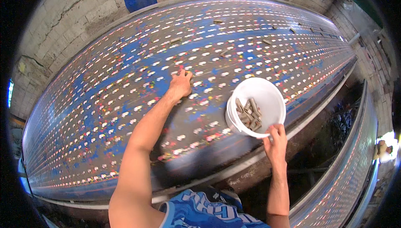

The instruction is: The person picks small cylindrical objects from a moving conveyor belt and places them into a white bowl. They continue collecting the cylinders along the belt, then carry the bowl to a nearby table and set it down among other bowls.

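Observation:
My right hand (275,142) grips the near rim of a white plastic bucket (271,94), thumb and fingers closed on its edge. The bucket tilts toward me at the near side of a long, blue-and-grey table (125,67). Inside it lies a small heap of short, grey-brown cylinders (249,115). Farther out to the left, my left hand (181,84) is down at the tabletop with its fingers bent. Whatever lies under those fingers is mostly hidden, and I cannot make it out.
Rows of small white patches with red and yellow specks cover the table. Loose grey-brown cylinders (175,40) are scattered over its far and right parts. A block wall (79,17) runs behind it. A second similar surface (338,186) stands at lower right, across a dark gap.

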`<action>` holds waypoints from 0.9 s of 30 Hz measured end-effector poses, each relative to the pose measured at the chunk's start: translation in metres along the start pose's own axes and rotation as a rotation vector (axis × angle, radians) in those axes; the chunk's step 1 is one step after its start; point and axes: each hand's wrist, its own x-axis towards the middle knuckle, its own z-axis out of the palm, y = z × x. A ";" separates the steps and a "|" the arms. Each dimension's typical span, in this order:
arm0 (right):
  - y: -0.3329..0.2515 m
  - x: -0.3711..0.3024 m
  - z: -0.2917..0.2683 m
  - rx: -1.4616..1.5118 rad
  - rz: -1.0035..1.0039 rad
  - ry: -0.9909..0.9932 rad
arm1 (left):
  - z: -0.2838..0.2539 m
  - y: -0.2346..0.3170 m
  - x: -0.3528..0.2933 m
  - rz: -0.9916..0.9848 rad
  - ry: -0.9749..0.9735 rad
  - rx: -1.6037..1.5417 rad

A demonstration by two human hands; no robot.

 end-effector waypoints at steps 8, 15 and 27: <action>0.072 0.029 -0.029 0.098 -0.134 -0.061 | 0.005 0.131 -0.082 -0.130 -0.208 -0.368; 0.096 0.027 -0.034 0.200 -0.277 -0.054 | -0.088 0.207 -0.148 -0.444 0.266 -1.337; 0.124 0.041 -0.027 0.391 -0.327 -0.063 | -0.135 0.361 -0.117 -0.016 0.674 -0.449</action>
